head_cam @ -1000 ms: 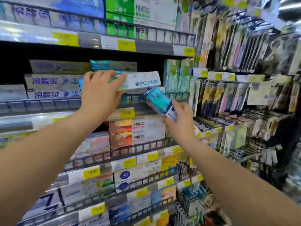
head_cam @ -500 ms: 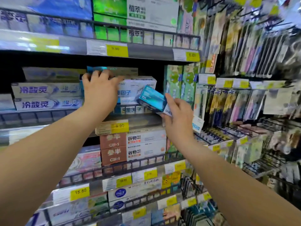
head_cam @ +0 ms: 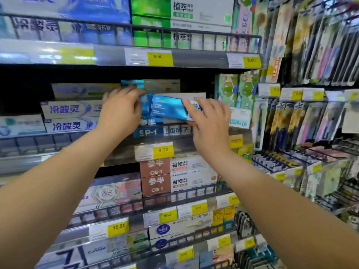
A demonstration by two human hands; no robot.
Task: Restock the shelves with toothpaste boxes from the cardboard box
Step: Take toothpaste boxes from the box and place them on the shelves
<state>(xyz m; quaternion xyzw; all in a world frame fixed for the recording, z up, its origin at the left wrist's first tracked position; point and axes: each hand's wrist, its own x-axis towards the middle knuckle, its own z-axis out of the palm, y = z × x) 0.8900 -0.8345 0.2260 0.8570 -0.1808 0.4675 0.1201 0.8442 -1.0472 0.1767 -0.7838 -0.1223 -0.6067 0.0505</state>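
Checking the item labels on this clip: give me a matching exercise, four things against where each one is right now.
Things:
1. shiny blue box
2. brown boxes
3. green boxes
4. toothbrush packs

Places:
A. hanging at the far right
B. on the top shelf
C. held in the right hand
D. stacked one level below that hand

Pairs: 1-C, 2-D, 3-B, 4-A.
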